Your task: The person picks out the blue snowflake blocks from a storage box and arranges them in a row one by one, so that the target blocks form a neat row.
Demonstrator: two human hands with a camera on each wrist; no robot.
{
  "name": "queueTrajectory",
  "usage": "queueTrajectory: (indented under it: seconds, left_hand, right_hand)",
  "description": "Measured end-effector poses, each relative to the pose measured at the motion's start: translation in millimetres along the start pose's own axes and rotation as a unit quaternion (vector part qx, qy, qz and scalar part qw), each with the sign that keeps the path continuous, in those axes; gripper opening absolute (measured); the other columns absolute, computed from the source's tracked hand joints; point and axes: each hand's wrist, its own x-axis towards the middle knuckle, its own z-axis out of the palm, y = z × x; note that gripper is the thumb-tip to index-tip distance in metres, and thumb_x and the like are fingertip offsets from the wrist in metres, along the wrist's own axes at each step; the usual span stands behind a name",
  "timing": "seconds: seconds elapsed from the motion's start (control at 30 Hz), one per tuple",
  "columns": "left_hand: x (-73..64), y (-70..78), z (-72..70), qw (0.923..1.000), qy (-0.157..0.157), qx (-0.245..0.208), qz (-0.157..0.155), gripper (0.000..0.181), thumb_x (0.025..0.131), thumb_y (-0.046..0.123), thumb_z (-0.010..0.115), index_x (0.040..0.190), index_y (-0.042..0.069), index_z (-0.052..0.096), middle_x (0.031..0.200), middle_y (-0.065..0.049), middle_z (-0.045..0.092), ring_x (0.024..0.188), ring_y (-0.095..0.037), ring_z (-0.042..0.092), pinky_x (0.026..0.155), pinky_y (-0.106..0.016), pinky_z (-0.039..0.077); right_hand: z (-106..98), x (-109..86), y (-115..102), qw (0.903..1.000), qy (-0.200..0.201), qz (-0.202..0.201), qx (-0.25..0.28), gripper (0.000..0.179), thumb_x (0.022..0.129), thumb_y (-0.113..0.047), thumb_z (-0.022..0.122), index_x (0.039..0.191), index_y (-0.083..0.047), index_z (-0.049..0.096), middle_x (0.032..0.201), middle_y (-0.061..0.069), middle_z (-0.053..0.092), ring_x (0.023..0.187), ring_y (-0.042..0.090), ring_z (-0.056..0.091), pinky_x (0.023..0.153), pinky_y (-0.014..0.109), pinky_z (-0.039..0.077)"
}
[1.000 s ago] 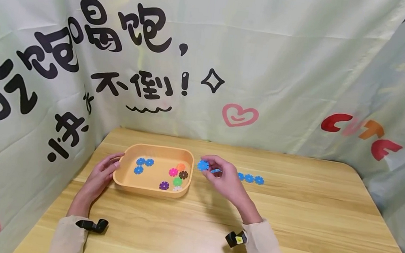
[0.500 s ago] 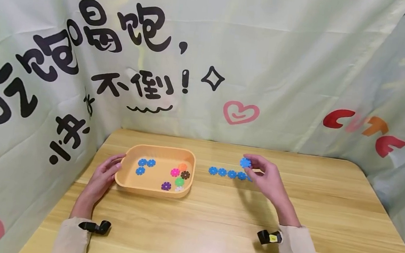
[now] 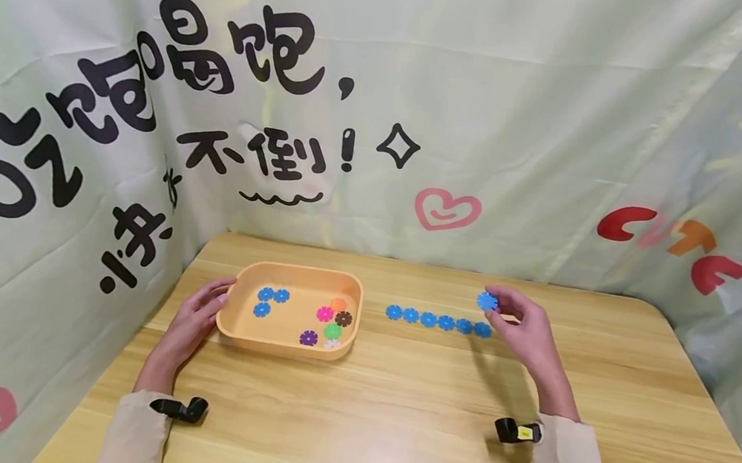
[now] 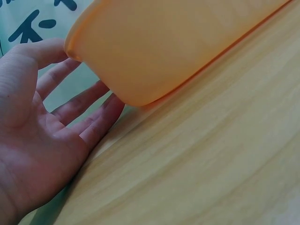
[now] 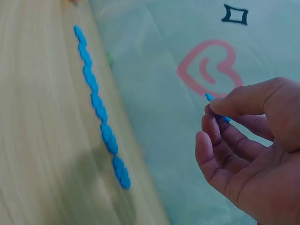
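Observation:
My right hand (image 3: 524, 332) pinches a blue snowflake disc (image 3: 487, 301) between thumb and fingers; in the right wrist view this disc (image 5: 209, 97) shows edge-on. It hovers over the right end of a row of several blue snowflake discs (image 3: 428, 320), which lie on the table. At the left, my left hand (image 3: 193, 322) touches the end of an orange tray (image 3: 286, 348). Its fingers (image 4: 89, 105) lie fairly straight along the tray's outer wall in the left wrist view. Inside the tray are 3 blue discs (image 3: 262, 309) on the left.
Several discs of other colours, among them a purple disc (image 3: 308, 338) and a green disc (image 3: 332, 331), lie at the tray's right end. A printed cloth (image 3: 522, 127) hangs behind the wooden table (image 3: 359, 424).
My right hand has carried the blue disc rightward, from beside the tray to above the row's right end. The whole row is now uncovered. My left hand stays at the tray.

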Motion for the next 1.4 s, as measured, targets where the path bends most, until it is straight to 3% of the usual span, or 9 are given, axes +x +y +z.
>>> queueTrajectory:
  seconds: [0.13,0.47,0.83,1.17,1.4]
  left_hand:
    - [0.8,0.2,-0.3,1.0000,0.000,-0.002,0.001,0.054,0.108,0.023,0.056,0.153,0.000,0.040,0.150,-0.019,0.039,0.123,-0.013,0.057,0.096,-0.022,0.052]
    - [-0.2,-0.7,-0.1,1.0000,-0.004,-0.004,0.002,0.052,0.108,0.022,0.056,0.153,-0.001,0.040,0.146,-0.015,0.043,0.119,-0.011,0.059,0.094,-0.022,0.053]
    - [0.5,-0.7,-0.6,1.0000,-0.006,0.000,0.002,0.053,0.108,0.023,0.056,0.153,0.000,0.040,0.150,-0.019,0.039,0.122,-0.013,0.057,0.095,-0.021,0.052]
    - [1.0,-1.1,-0.9,1.0000,-0.001,0.005,-0.002,0.052,0.108,0.022,0.056,0.153,0.001,0.041,0.143,-0.008,0.045,0.121,-0.011,0.057,0.094,-0.021,0.052]
    - [0.9,-0.3,-1.0,1.0000,-0.001,0.006,-0.004,0.052,0.108,0.023,0.056,0.153,0.001,0.041,0.143,-0.008,0.045,0.120,-0.012,0.058,0.094,-0.022,0.053]
  right_hand:
    - [-5,-1.2,10,0.9996,-0.002,0.016,-0.024,0.039,0.100,-0.008,0.067,0.138,-0.001,0.062,0.119,0.021,0.067,0.104,0.018,0.061,0.076,0.013,0.051]
    - [-14,-8.7,35,0.9975,-0.011,0.058,-0.039,0.040,0.099,-0.007,0.067,0.138,0.004,0.059,0.115,0.023,0.065,0.111,0.038,0.059,0.067,0.020,0.050]
    - [-13,-9.9,56,0.9922,-0.042,0.095,-0.069,0.039,0.097,-0.007,0.071,0.132,0.008,0.061,0.104,0.016,0.065,0.091,0.023,0.057,0.066,0.022,0.051]
    - [-10,-10.5,65,0.9890,-0.054,0.090,-0.104,0.034,0.095,-0.008,0.074,0.124,0.007,0.065,0.100,0.015,0.066,0.087,0.025,0.058,0.063,0.026,0.049]
    - [-10,-10.0,68,0.9871,-0.064,0.095,-0.112,0.032,0.095,-0.010,0.074,0.122,0.007,0.066,0.099,0.014,0.065,0.086,0.026,0.056,0.066,0.032,0.048]
